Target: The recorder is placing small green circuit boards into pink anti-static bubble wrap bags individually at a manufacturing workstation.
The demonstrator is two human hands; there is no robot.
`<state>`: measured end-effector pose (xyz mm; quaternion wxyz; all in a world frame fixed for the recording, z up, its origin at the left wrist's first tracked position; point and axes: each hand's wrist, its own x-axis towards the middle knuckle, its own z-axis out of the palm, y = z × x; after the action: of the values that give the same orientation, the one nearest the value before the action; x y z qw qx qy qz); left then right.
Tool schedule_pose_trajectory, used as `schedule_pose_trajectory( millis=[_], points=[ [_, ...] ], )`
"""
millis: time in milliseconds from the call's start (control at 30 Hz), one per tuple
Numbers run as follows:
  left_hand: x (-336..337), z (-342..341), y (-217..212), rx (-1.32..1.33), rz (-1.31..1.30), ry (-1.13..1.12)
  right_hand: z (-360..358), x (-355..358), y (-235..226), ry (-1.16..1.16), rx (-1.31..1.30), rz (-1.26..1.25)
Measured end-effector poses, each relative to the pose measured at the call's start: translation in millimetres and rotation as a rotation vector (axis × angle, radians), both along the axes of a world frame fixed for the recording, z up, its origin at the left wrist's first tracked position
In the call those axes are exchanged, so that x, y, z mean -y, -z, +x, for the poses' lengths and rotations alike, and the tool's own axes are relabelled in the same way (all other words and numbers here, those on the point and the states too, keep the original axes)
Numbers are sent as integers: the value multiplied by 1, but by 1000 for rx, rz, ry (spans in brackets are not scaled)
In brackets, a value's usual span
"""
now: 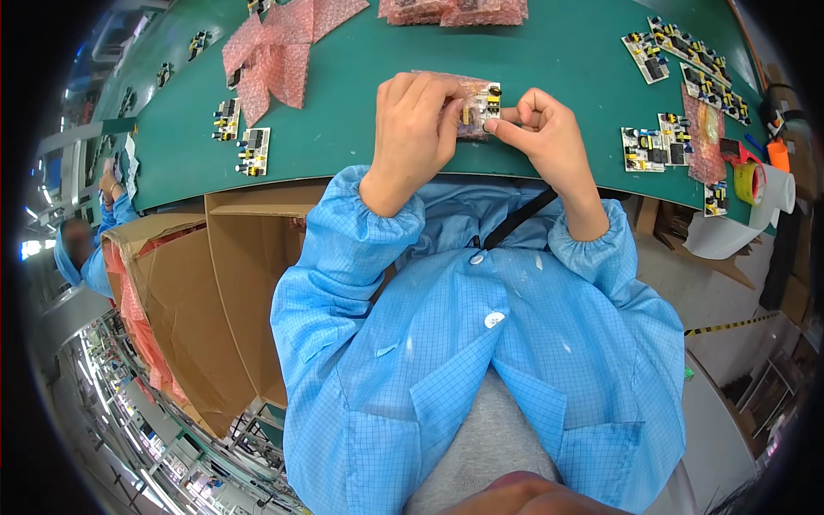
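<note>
Nearest the body: blue checked smock sleeves (343, 257) with gathered cuffs, both forearms rising from the lower edge to the near rim of the green table (549, 51).

Left hand (416, 129): fingers curled closed over a pink bubble-wrap pouch (468, 107), thumb side turned toward the right hand. Grip firm on the pouch; knuckles cover most of it.

Right hand (545, 137): fingers pinched narrow on the right end of a small circuit board (489, 103) that pokes out of the pouch mouth. Board sits between the two hands, partly inside the pouch, just above the table's near edge. Whether it rests on the table or is lifted off it, cannot tell.

Left of the left hand, lower down: open cardboard box (223, 300) below table level, pink wrap showing along its far wall.

Right of the right hand: loose circuit boards (657, 146) flat on the table, and a roll of tape (748, 182) near the edge.

Beyond the left hand, upper left: heap of empty pink bubble bags (275, 51), two more boards (242, 137) beside it.

Beyond both hands: row of boards (687, 56) at upper right.

Far left: another person's blue sleeve (112, 215).
</note>
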<state>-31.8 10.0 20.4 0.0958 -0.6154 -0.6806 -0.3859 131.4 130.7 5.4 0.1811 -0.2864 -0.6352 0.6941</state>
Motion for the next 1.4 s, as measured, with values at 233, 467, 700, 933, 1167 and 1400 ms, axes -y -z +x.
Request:
schedule_pose_trajectory(
  millis=[233,467,700,933,1167,1400],
  points=[
    [0,4,0,-5,44,7,-7,0,1,26,-108,-204],
    [1,7,-3,25,50,-20,-11,5,5,-14,-194,-221],
    [4,9,-8,-6,43,-70,-11,13,0,49,-190,-250],
    [10,5,-32,49,68,-55,-12,16,4,71,-334,-330],
    [30,-30,-36,1264,205,108,-4,13,-1,33,-341,-375],
    [45,3,7,1324,-132,269,-7,21,2,40,-393,-447]
  ],
)
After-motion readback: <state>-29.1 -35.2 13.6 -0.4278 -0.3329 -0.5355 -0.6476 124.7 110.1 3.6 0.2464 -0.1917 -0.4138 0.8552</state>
